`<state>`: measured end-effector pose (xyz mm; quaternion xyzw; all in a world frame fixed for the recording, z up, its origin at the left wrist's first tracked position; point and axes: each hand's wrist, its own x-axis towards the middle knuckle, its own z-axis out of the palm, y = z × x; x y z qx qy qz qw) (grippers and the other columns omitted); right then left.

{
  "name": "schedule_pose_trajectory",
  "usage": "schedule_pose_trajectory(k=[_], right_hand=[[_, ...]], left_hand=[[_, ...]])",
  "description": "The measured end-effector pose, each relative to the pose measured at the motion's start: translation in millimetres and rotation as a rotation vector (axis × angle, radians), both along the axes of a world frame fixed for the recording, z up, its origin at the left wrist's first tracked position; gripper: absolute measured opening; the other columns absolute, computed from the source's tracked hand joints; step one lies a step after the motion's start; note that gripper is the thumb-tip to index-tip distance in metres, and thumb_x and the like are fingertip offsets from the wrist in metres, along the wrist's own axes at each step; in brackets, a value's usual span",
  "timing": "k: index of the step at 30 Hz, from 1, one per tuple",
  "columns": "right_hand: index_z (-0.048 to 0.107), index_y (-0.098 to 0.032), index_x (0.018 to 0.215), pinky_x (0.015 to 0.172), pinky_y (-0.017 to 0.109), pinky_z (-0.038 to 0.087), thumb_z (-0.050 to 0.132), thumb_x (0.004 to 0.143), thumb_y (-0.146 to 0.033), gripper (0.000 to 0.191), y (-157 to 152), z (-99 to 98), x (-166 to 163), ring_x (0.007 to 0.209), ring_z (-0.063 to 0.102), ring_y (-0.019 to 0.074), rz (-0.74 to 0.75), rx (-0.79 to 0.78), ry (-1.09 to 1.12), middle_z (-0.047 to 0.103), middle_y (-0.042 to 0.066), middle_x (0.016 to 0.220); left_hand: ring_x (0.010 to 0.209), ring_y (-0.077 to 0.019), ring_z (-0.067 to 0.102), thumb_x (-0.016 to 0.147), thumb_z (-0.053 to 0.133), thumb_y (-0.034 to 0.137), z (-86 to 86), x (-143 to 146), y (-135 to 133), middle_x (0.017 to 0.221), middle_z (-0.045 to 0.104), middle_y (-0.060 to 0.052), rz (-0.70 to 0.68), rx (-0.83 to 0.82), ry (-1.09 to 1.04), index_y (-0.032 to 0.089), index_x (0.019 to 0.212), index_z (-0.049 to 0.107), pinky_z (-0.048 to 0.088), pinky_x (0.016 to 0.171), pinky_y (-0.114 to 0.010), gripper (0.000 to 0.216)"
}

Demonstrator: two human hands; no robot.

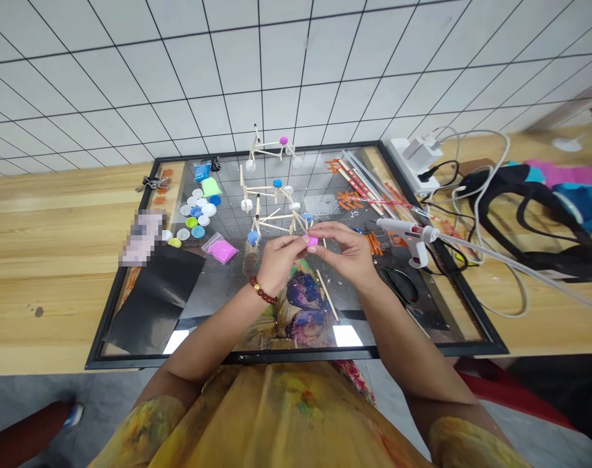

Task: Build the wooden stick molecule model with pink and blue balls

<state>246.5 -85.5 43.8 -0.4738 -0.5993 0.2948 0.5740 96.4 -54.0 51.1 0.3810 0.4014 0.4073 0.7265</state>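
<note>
Between my fingertips is a small bright pink lump point(312, 241), which looks like modelling clay. My left hand point(279, 260) pinches it from the left, and my right hand point(347, 252) grips it from the right with thumb and fingers. Just beyond my hands stands a wooden stick model point(275, 221) with a blue lump at its front left. Two similar stick models, one with a blue top point(277, 184) and one with a pink top point(284, 140), stand farther back. A bag of pink clay point(221, 248) lies to the left of my hands.
The glass-topped black frame point(437, 348) covers the table's middle. Several bottle caps point(198, 231) and a black sheet point(154, 302) lie left. Sticks point(366, 185), a white glue gun point(412, 235), a power strip point(412, 168) and cables are right. A tiled wall rises behind.
</note>
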Motion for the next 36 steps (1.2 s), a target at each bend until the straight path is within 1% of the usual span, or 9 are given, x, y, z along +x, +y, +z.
schedule_pose_trajectory(k=[6, 11, 15, 18, 22, 26, 30, 34, 36], right_hand=[[0.076, -0.028, 0.082, 0.092, 0.037, 0.051, 0.081, 0.070, -0.032, 0.014, -2.3, 2.0, -3.7, 0.095, 0.065, 0.0201, 0.021, -0.178, 0.297, 0.072, 0.003, 0.096], [0.077, -0.028, 0.094, 0.087, 0.035, 0.051, 0.080, 0.067, -0.033, 0.027, 1.8, -0.1, -6.1, 0.090, 0.066, 0.0190, 0.041, -0.393, 0.546, 0.075, 0.002, 0.098], [0.078, -0.025, 0.080, 0.090, 0.037, 0.050, 0.081, 0.066, -0.039, 0.020, 3.6, -0.3, -6.4, 0.089, 0.068, 0.0210, 0.073, -0.457, 0.560, 0.076, 0.003, 0.086], [0.078, -0.026, 0.085, 0.090, 0.037, 0.051, 0.084, 0.063, -0.040, 0.027, 3.0, 1.0, -6.8, 0.089, 0.068, 0.0201, 0.061, -0.459, 0.567, 0.076, 0.003, 0.088], [0.078, -0.026, 0.084, 0.088, 0.035, 0.051, 0.085, 0.062, -0.041, 0.028, 3.8, 0.9, -5.3, 0.087, 0.067, 0.0181, 0.071, -0.463, 0.576, 0.076, 0.003, 0.089], [0.078, -0.025, 0.082, 0.085, 0.035, 0.053, 0.085, 0.061, -0.042, 0.028, 6.2, -3.0, -3.5, 0.080, 0.067, 0.0176, 0.108, -0.508, 0.589, 0.075, 0.002, 0.083], [0.077, -0.026, 0.086, 0.083, 0.036, 0.053, 0.085, 0.063, -0.039, 0.028, 5.1, -7.2, -6.4, 0.080, 0.066, 0.0177, 0.024, -0.368, 0.453, 0.075, 0.001, 0.085], [0.077, -0.028, 0.094, 0.088, 0.038, 0.051, 0.079, 0.071, -0.035, 0.024, 1.2, -8.6, -9.4, 0.089, 0.064, 0.0201, -0.125, -0.120, 0.080, 0.073, 0.003, 0.096], [0.076, -0.029, 0.096, 0.090, 0.038, 0.050, 0.076, 0.074, -0.033, 0.023, 0.2, -8.9, -9.2, 0.091, 0.064, 0.0206, -0.160, -0.059, -0.043, 0.073, 0.003, 0.099]], left_hand=[[0.087, -0.0166, 0.064, 0.081, 0.068, 0.037, -9.7, 0.1, -4.8, 0.087, 0.073, -0.004, -0.010, 0.399, 0.117, 0.021, 0.083, 0.077, 0.048, 0.087, -0.031, 0.019], [0.091, -0.0177, 0.063, 0.084, 0.066, 0.036, -4.4, -1.1, -6.6, 0.092, 0.071, -0.005, -0.044, 0.602, 0.209, 0.024, 0.083, 0.078, 0.046, 0.090, -0.031, 0.017], [0.088, -0.0175, 0.063, 0.080, 0.070, 0.036, -2.4, 0.5, -7.4, 0.087, 0.070, -0.005, -0.049, 0.555, 0.194, 0.022, 0.080, 0.077, 0.047, 0.087, -0.031, 0.016], [0.088, -0.0175, 0.063, 0.074, 0.075, 0.033, -2.9, 1.7, -7.7, 0.092, 0.070, -0.005, -0.018, 0.522, 0.174, 0.021, 0.083, 0.076, 0.049, 0.085, -0.030, 0.015], [0.090, -0.0174, 0.064, 0.079, 0.070, 0.032, -5.4, 0.7, -7.0, 0.092, 0.072, -0.005, 0.013, 0.526, 0.195, 0.022, 0.084, 0.077, 0.048, 0.087, -0.030, 0.014], [0.082, -0.0165, 0.065, 0.082, 0.066, 0.033, -9.4, -1.1, -5.8, 0.088, 0.074, -0.004, 0.033, 0.478, 0.233, 0.022, 0.088, 0.077, 0.049, 0.081, -0.029, 0.017], [0.074, -0.0164, 0.065, 0.078, 0.068, 0.034, -12.5, -1.0, -3.6, 0.078, 0.073, -0.003, 0.045, 0.381, 0.261, 0.020, 0.081, 0.077, 0.050, 0.075, -0.028, 0.017], [0.066, -0.0152, 0.062, 0.077, 0.066, 0.032, -13.1, -0.8, -0.4, 0.064, 0.069, -0.001, 0.010, 0.301, 0.269, 0.017, 0.070, 0.074, 0.050, 0.070, -0.028, 0.018], [0.065, -0.0145, 0.061, 0.077, 0.065, 0.030, -12.2, -1.4, 0.7, 0.064, 0.068, -0.001, -0.013, 0.310, 0.275, 0.017, 0.070, 0.074, 0.050, 0.070, -0.028, 0.017]])
